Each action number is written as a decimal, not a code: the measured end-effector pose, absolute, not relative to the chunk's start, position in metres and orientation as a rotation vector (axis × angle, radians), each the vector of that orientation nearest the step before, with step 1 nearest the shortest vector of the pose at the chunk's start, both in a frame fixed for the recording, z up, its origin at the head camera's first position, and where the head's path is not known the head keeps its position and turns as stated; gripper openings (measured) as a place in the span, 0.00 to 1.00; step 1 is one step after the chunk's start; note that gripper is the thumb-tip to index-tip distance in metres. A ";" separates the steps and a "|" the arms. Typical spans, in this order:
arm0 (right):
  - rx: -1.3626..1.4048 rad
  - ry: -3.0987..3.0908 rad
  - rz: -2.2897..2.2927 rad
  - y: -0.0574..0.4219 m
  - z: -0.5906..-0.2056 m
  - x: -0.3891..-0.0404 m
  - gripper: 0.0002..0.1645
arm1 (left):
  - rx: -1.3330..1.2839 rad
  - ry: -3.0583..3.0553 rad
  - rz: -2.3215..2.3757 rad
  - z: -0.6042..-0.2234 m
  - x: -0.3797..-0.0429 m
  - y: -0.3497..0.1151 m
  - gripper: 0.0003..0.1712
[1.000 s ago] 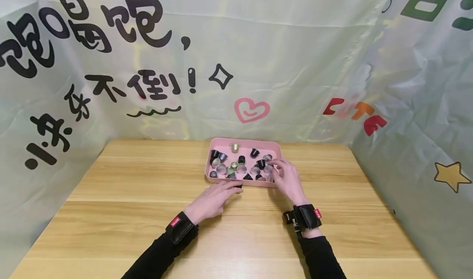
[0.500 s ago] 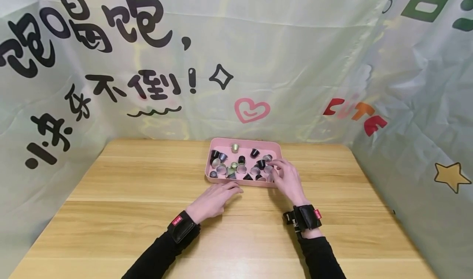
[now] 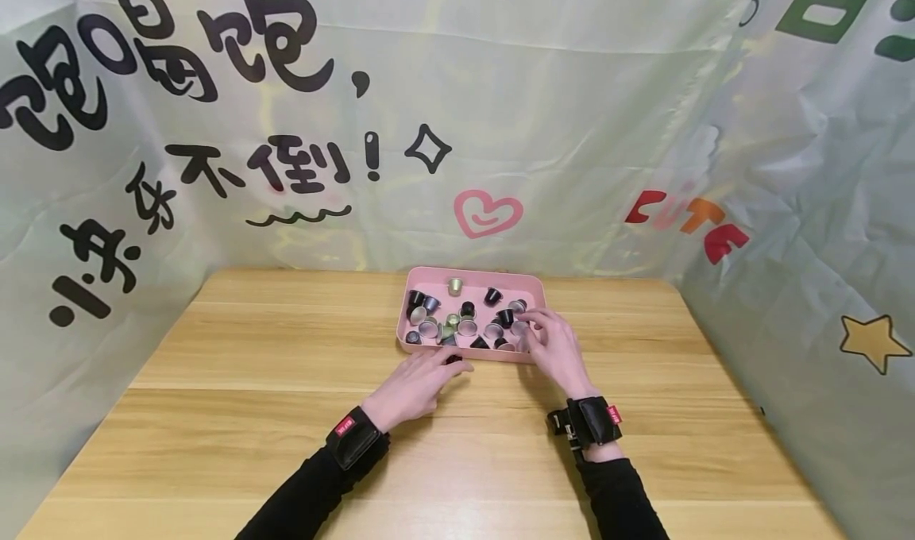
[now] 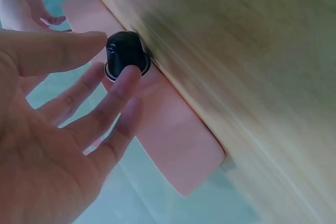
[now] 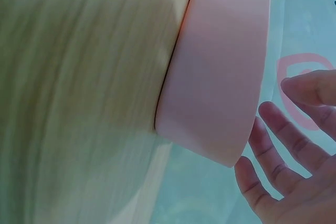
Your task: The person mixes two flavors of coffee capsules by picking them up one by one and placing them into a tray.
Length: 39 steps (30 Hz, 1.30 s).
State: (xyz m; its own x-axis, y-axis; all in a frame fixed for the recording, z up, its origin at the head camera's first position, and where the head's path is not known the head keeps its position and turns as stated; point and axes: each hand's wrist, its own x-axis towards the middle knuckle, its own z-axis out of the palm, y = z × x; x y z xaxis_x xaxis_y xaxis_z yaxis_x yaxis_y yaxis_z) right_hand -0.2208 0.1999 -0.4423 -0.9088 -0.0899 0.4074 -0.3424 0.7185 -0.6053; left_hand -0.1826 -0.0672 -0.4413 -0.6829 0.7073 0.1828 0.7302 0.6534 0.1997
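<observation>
My left hand (image 3: 409, 385) is just in front of the pink tray (image 3: 500, 356). Its thumb and fingers pinch a black coffee capsule (image 4: 124, 53), whose rimmed end faces the fingers in the left wrist view. Over the tray's right front corner, my right hand (image 3: 557, 353) has its fingers spread loosely. The right wrist view shows nothing between that thumb and the forefinger (image 5: 281, 121), and the fingers lie close to the tray wall (image 5: 218, 66). Inside the tray are several loose capsules, among them a black one (image 3: 492, 295) and a gold one (image 3: 454, 287).
The tray stands at the back of a wooden table (image 3: 286, 341), near a pale printed cloth (image 3: 572, 127) that hangs behind it. More cloth hangs along both sides. Each wrist wears a black strap (image 3: 353, 438).
Between the left fingers the black capsule has shifted and turned, dropping out of sight half a second ago and showing again now. The left hand moved slightly right; the right hand stayed put.
</observation>
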 end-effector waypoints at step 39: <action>0.350 -2.588 1.011 0.199 -0.443 -0.220 0.15 | -1.051 -2.746 -0.660 -0.436 -0.188 -0.087 0.17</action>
